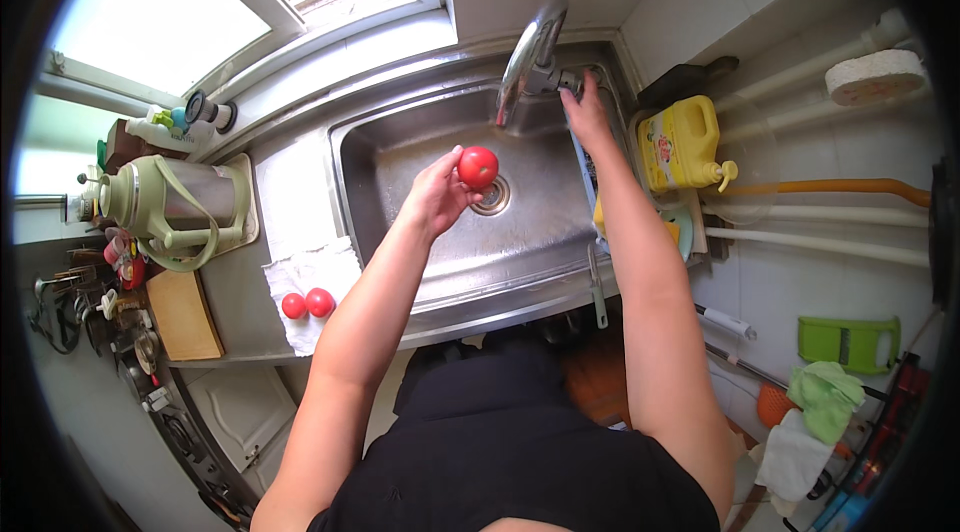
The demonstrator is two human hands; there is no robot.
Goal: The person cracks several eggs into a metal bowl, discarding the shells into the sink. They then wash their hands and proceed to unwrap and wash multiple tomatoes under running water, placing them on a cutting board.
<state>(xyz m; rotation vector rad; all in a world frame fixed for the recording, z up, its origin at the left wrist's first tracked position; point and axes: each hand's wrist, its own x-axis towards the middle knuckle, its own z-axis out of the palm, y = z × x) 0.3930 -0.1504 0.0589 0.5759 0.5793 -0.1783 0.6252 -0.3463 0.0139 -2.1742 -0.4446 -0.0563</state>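
Note:
Over the stainless steel sink (420, 262), my left hand (440, 196) holds a red tomato (478, 167) between thumb and fingers, above the drain (491, 196). My right hand (589, 116) reaches to the back right corner, thumb and fingers around the handle (568, 80) of the chrome faucet (525, 52). The faucet's curved spout points down into the basin behind the tomato; I see no clear stream of water. Two more tomatoes (294, 305) (320, 302) rest side by side on a white paper towel (304, 341) left of the sink.
Left on the counter are a green thermos jug (187, 202) and a wooden board (185, 314). Right of the basin stand a yellow detergent jug (679, 146) and a blue rack (583, 164), partly behind my forearm. A green-handled peeler or knife (598, 292) hangs at the front edge.

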